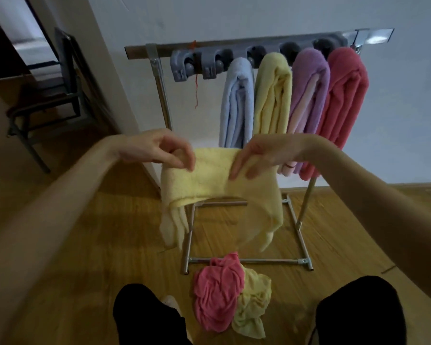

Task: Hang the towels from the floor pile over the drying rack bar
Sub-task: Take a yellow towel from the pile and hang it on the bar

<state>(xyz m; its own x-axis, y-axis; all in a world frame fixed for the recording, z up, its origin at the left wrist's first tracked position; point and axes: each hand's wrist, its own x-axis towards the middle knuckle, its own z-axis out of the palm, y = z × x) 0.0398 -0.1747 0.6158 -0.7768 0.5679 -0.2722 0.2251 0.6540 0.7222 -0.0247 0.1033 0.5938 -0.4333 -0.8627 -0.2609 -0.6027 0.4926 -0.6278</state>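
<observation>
The fingers (182, 161) of the left hand (157, 148) pinch the upper edge of a pale yellow terry towel (209, 178), and those of the right hand (261, 151) pinch the same edge a little further along, so the folded band of cloth is stretched between the two hands while its loose ends hang down on either side. The towel is held in the air in front of the metal drying rack, below its horizontal top bar (164, 48) and well above the floor. Four towels already hang side by side toward the right end of the bar: a light blue towel (237, 103), a second pale yellow towel (274, 95), a lilac towel (309, 88) and a coral-red towel (346, 95). The left stretch of the bar, under a grey plastic clip holder (192, 67), shows free room. On the wooden floor (97, 220) between the person's dark-clad knees lies the remaining pile, a crumpled pink cloth (217, 292) touching a crumpled yellow-green cloth (254, 305). By this showing the task looks past its midpoint: four pieces are hung, one is in hand and not yet over the bar, and at least two wait on the floor, though whether more hide beneath them cannot be told.
</observation>
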